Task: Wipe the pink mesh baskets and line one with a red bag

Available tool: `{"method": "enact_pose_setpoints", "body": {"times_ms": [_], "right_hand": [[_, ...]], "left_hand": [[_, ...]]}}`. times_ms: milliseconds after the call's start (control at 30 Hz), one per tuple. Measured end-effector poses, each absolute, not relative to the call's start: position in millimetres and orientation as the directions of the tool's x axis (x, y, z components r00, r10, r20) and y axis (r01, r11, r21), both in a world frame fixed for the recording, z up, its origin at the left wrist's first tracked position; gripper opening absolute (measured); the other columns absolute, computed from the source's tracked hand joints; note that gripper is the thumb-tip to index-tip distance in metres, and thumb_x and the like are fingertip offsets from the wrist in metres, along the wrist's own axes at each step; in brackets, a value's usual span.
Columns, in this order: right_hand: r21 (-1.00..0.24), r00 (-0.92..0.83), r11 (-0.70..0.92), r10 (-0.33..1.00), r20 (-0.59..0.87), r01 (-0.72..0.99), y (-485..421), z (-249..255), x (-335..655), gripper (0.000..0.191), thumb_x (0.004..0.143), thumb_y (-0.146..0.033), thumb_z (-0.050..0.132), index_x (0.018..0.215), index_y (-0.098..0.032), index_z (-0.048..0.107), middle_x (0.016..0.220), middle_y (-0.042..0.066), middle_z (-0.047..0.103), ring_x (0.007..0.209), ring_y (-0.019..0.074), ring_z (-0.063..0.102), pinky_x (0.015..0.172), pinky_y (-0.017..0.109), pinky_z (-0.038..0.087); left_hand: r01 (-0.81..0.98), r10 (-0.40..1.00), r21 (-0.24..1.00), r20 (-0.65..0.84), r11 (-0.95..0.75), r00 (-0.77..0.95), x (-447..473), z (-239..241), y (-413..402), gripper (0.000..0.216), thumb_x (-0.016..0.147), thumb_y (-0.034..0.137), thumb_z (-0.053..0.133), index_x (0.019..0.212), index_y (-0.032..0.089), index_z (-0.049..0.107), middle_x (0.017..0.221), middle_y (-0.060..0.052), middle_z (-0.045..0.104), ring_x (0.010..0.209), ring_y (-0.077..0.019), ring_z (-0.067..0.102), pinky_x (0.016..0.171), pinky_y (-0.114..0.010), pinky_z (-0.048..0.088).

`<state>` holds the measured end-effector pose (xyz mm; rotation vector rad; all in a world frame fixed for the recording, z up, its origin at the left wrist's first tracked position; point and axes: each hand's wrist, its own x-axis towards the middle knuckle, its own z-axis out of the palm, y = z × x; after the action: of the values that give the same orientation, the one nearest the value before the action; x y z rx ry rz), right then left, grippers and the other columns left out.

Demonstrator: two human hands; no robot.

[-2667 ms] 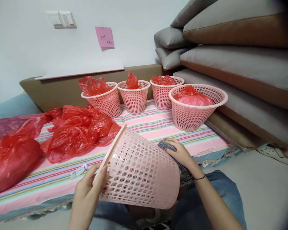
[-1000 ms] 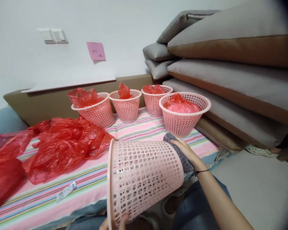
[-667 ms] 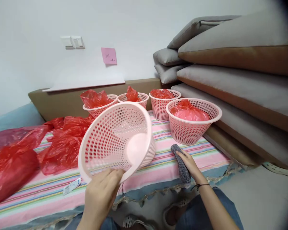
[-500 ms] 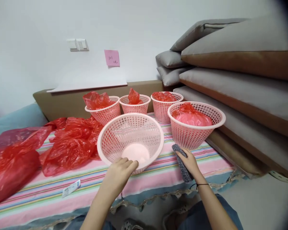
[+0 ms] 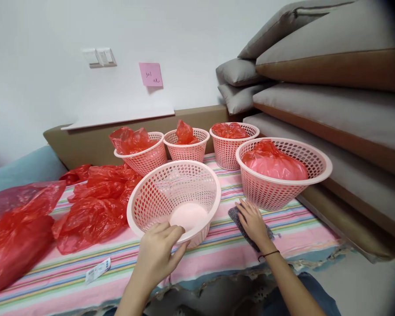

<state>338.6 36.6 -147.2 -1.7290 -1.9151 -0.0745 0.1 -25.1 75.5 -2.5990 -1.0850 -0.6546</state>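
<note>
I have the left hand [image 5: 159,249] clamped on the near rim of a pink perforated plastic basket [image 5: 186,191], right hand [image 5: 255,226] spread flat over gray cloth [image 5: 238,222], striped tablecloth [image 5: 213,260] beneath.

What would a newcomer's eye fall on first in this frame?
First, probably, the pale-pink perforated plastic basket at front centre, the left hand hooked over its near rim and the right hand on a dark-grey fabric cloth beside it. Next, four similar pink baskets holding glossy red plastic bags, behind and to the right. Large grey-and-brown cushions loom in a stack at far right.
</note>
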Motion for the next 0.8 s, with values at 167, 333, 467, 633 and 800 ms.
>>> {"method": "enact_pose_setpoints", "body": {"times_ms": [167,333,467,633,800], "right_hand": [[-0.214,-0.025,0.112,0.928,0.373,0.970,40,-170,335,0.049,0.097,-0.030,0.041,0.145,-0.023,0.051,0.154,0.008,0.046,0.142,0.0305,0.037,0.113,0.058,0.030],[-0.161,-0.038,0.100,0.936,0.351,0.982,38,-175,337,0.051,0.097,-0.034,0.036,0.144,-0.022,0.052,0.154,0.007,0.046,0.141,0.0303,0.037,0.112,0.055,0.032],[-0.135,-0.034,0.083,0.944,0.330,0.987,35,-182,340,0.055,0.096,-0.037,0.031,0.144,-0.021,0.053,0.154,0.009,0.046,0.141,0.0320,0.037,0.111,0.055,0.033],[-0.195,-0.022,0.067,0.974,0.226,0.979,41,-192,349,0.062,0.091,-0.043,0.028,0.143,-0.023,0.053,0.155,0.009,0.044,0.144,0.0341,0.034,0.112,0.062,0.029],[-0.516,0.036,0.036,0.991,0.128,0.856,46,-174,361,0.065,0.085,-0.054,0.027,0.131,-0.026,0.063,0.150,0.013,0.050,0.142,0.0380,0.040,0.112,0.071,0.028]], "left_hand": [[0.720,0.592,-0.067,0.520,-0.691,0.616,6,74,-22,0.011,0.090,0.027,0.060,0.081,0.021,0.059,0.067,0.002,0.065,0.064,-0.0185,0.055,0.061,-0.032,0.033],[0.717,0.600,-0.073,0.493,-0.694,0.631,7,73,-18,0.012,0.092,0.027,0.057,0.081,0.021,0.059,0.066,0.000,0.064,0.065,-0.0191,0.056,0.059,-0.033,0.032],[0.682,0.612,-0.073,0.379,-0.728,0.694,-1,80,-17,0.012,0.093,0.022,0.053,0.084,0.020,0.060,0.072,-0.002,0.067,0.071,-0.0189,0.059,0.061,-0.032,0.033],[0.666,0.601,-0.128,0.332,-0.735,0.727,-4,82,-28,0.008,0.091,0.022,0.056,0.088,0.019,0.062,0.073,-0.003,0.065,0.076,-0.0185,0.059,0.070,-0.033,0.038],[0.638,0.543,-0.098,0.437,-0.764,0.717,-11,78,-41,0.022,0.096,0.036,0.055,0.102,0.016,0.064,0.096,-0.006,0.072,0.094,-0.0207,0.061,0.092,-0.037,0.040]]}}
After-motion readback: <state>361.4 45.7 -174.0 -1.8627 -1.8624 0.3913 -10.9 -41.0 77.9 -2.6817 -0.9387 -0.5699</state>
